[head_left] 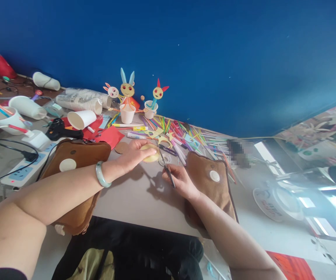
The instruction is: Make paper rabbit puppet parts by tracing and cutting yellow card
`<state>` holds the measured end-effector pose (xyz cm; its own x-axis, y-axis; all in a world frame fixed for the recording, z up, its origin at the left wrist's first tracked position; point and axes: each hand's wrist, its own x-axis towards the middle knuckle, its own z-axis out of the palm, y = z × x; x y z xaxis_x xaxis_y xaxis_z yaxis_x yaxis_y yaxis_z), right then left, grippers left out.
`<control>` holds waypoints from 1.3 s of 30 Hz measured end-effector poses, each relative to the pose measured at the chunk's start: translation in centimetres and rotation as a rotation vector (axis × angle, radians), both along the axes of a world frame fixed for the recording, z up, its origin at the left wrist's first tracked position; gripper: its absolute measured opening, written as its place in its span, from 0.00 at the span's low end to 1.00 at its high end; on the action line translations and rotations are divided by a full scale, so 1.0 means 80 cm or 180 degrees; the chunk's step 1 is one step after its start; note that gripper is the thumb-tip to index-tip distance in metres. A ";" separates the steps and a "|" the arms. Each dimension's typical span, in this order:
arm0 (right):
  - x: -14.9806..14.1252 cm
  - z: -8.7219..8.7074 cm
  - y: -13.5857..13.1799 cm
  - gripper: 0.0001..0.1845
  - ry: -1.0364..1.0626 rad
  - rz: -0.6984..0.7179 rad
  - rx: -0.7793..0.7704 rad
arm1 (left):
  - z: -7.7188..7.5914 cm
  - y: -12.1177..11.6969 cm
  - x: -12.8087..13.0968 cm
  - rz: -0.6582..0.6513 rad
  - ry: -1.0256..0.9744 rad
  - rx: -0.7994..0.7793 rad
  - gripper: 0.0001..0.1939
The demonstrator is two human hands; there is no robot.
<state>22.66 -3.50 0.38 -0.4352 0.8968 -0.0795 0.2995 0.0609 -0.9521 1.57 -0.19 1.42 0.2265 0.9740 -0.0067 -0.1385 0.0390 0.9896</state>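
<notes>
My left hand point(133, 157) is closed, its thumb and fingers pinching a pale yellow disc point(150, 154) just above the table. My right hand point(181, 181) grips a slim black tool point(169, 177); its thin grey end points up toward the disc's right edge. I cannot make out the tool's exact kind. Right behind the hands lie yellow paper scraps with rounded cut-outs point(165, 141), a dark slim object point(168, 149) and a roll of clear tape point(168, 159). A brown disc point(121, 147) rests behind my left wrist.
Brown cushion-like pouches lie under my left forearm point(77, 149) and beside my right hand point(205, 167). Paper cups hold rabbit-faced figures point(127, 112) near the blue wall. Coloured sticks and pens point(182, 134) are scattered behind. A black glue gun point(58, 129) and power strip point(25, 171) stand left.
</notes>
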 end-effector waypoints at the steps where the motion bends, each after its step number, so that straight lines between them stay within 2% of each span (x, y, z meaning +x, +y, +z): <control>1: 0.000 0.000 0.000 0.32 -0.0010 -0.0002 -0.0005 | 0.001 0.000 0.000 0.0003 0.0004 -0.0001 0.07; 6: 0.000 0.000 0.002 0.33 -0.0066 -0.0030 0.0040 | 0.003 -0.002 0.000 0.0029 0.0008 0.0020 0.06; 13: -0.001 0.001 0.001 0.33 -0.0045 -0.0201 0.0066 | 0.013 -0.003 0.003 0.0331 0.0033 -0.0014 0.09; 21: -0.001 0.011 -0.001 0.32 -0.0046 -0.0047 0.0021 | 0.007 0.000 0.003 0.0137 0.0032 0.0065 0.07; 28: 0.002 0.002 0.002 0.32 -0.0017 -0.0012 0.0041 | 0.002 0.001 0.001 0.0099 0.0134 0.0025 0.11; 39: 0.003 -0.001 0.003 0.32 -0.0008 -0.0064 0.0045 | 0.008 -0.003 0.002 0.0136 0.0187 0.0016 0.11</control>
<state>22.89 -3.28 0.33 -0.4170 0.9064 -0.0677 0.3032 0.0685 -0.9504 1.70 -0.42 2.09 0.1841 0.9828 -0.0138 -0.0816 0.0293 0.9962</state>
